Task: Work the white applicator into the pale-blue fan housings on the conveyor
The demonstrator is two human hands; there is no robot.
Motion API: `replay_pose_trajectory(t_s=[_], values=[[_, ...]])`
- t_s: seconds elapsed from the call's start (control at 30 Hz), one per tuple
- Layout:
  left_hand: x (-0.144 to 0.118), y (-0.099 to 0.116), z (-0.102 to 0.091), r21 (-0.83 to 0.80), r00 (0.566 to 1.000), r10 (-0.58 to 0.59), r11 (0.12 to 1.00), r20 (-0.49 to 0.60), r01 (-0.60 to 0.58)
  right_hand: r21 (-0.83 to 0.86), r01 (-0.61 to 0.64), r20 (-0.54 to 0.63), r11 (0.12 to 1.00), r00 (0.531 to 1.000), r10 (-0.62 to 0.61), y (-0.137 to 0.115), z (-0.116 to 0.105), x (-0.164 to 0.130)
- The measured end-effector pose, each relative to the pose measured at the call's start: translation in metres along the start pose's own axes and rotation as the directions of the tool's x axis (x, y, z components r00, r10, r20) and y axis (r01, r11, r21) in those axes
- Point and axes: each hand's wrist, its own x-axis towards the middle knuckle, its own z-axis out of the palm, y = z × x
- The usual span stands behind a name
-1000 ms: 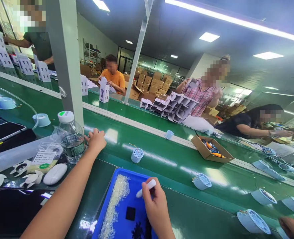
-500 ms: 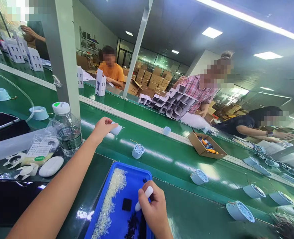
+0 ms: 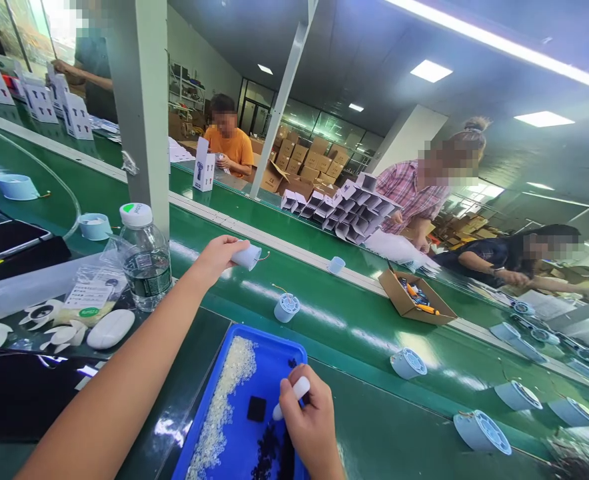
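Observation:
My left hand [image 3: 220, 256] is stretched out over the green belt, its fingers closed on a light blue cylindrical housing [image 3: 248, 257] with a short wire at its far end. My right hand [image 3: 308, 417] grips a white pen-like tool [image 3: 292, 398], its tip low over the blue tray [image 3: 300, 352]. Small clear rings [image 3: 224, 393] lie along the tray's left side. Beside the tool are a black square block [image 3: 256, 409] and a pile of small black parts [image 3: 266, 448]. Another blue housing [image 3: 287, 307], with a wire on top, sits on the belt beyond the tray.
More blue housings [image 3: 408, 363] are spread along the belt [image 3: 344, 320]. A cardboard box [image 3: 414, 300] of orange and dark parts stands at its far side. At left are a water bottle [image 3: 147, 267], white fan-like parts [image 3: 64, 335] and a post [image 3: 142, 113]. Co-workers sit and stand opposite.
The housing in my left hand has shifted slightly right and turned, showing more of its end. Housings on the belt have moved a little right. My right hand stays over the tray.

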Motion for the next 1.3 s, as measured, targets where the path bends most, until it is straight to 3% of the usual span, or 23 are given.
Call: replay_pose_trajectory(t_s=[0.53, 0.8, 0.97, 1.1, 1.13, 1.2, 1.3], values=[[-0.002, 0.001, 0.001, -0.004, 1.0, -0.018, 1.0, 0.009, 0.018, 0.007, -0.019, 0.037, 1.0, 0.999, 0.019, -0.002, 0.001, 0.001], [-0.001, 0.0, 0.003, -0.096, 0.999, -0.045, 0.994, 0.023, 0.047, -0.08, 0.09, -0.007, 0.993, 0.996, -0.091, 0.002, 0.003, -0.001], [-0.007, -0.004, 0.015, -0.114, 0.995, -0.074, 0.99, 0.064, 0.081, -0.045, 0.107, -0.12, 0.993, 0.986, -0.112, -0.003, 0.006, 0.001], [-0.015, -0.012, 0.03, -0.074, 0.987, -0.102, 0.991, 0.126, 0.112, 0.026, 0.117, -0.005, 0.993, 0.993, -0.117, -0.003, 0.015, 0.001], [-0.018, -0.013, 0.033, -0.06, 0.983, -0.11, 0.991, 0.15, 0.12, 0.065, 0.104, -0.021, 0.993, 0.995, -0.102, -0.002, 0.017, 0.002], [-0.023, -0.016, 0.04, -0.021, 0.969, -0.127, 0.991, 0.211, 0.135, 0.171, 0.064, -0.168, 0.983, 0.985, -0.035, 0.002, 0.02, 0.003], [-0.032, -0.019, 0.05, 0.07, 0.946, -0.14, 0.99, 0.293, 0.125, 0.372, 0.051, -0.449, 0.927, 0.884, 0.131, 0.006, 0.019, 0.008]])
